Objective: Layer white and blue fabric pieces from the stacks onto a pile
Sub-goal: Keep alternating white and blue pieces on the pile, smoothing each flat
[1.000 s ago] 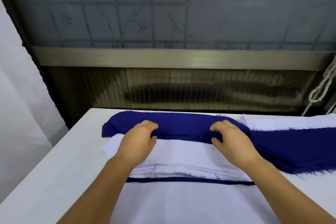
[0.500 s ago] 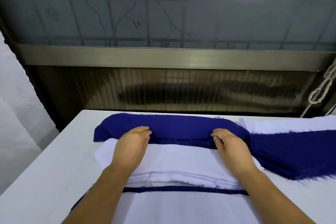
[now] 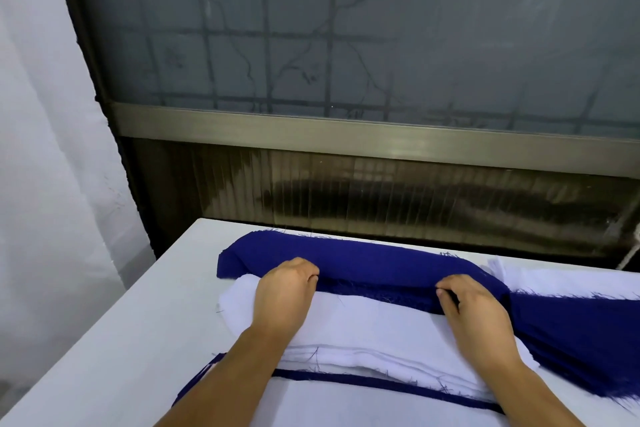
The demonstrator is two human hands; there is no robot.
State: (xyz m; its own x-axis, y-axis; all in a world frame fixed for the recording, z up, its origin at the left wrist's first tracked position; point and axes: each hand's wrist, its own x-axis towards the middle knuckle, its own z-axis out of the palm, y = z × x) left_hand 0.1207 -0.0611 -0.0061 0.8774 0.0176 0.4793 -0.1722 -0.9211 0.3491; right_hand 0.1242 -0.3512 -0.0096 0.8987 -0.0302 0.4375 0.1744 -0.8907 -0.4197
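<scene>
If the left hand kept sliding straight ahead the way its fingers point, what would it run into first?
The left hand already grips the near edge of the folded blue fabric, so it would push straight into that roll. Beyond it there seems to be only a strip of bare white table, then the ribbed dark panel; depth there is unclear.

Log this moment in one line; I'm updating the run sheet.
left hand grips blue piece | right hand grips it | over white stack
</scene>
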